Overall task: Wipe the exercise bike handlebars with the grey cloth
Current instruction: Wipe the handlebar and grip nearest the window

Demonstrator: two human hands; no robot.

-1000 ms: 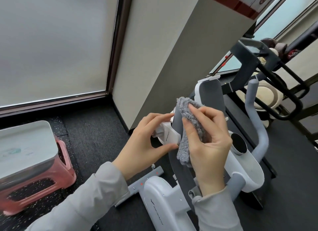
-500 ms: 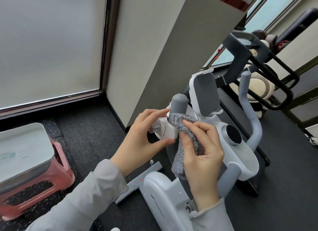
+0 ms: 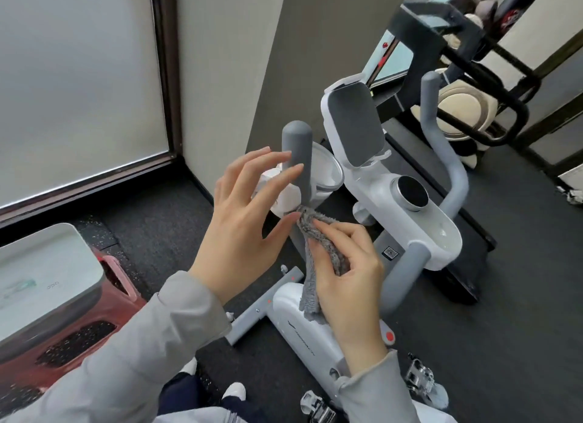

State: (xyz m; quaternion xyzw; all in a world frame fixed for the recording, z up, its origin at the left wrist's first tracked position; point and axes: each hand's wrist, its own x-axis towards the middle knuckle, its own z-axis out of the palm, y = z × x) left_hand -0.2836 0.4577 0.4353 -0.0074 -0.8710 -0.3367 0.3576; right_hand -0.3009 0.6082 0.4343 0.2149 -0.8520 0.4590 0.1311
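The white exercise bike (image 3: 419,230) has two grey padded handlebars. The left handlebar (image 3: 298,157) stands upright just past my hands; the right handlebar (image 3: 441,145) curves up on the far side of the console. My right hand (image 3: 350,271) grips the fluffy grey cloth (image 3: 318,252) and presses its top against the lower part of the left handlebar. My left hand (image 3: 249,221) has its fingers spread and holds nothing, fingertips near the bar and a white holder beside it.
A pink stool with a white box on it (image 3: 47,284) stands at the left. A beige pillar (image 3: 233,75) and a frosted window are close behind the bike. A black treadmill frame (image 3: 473,60) stands at the right. Bike pedals and my shoes sit below.
My right hand has slid the cloth down the left handlebar, baring its grey top. My left hand has let go of the white holder and spread its fingers. The view has tilted downward.
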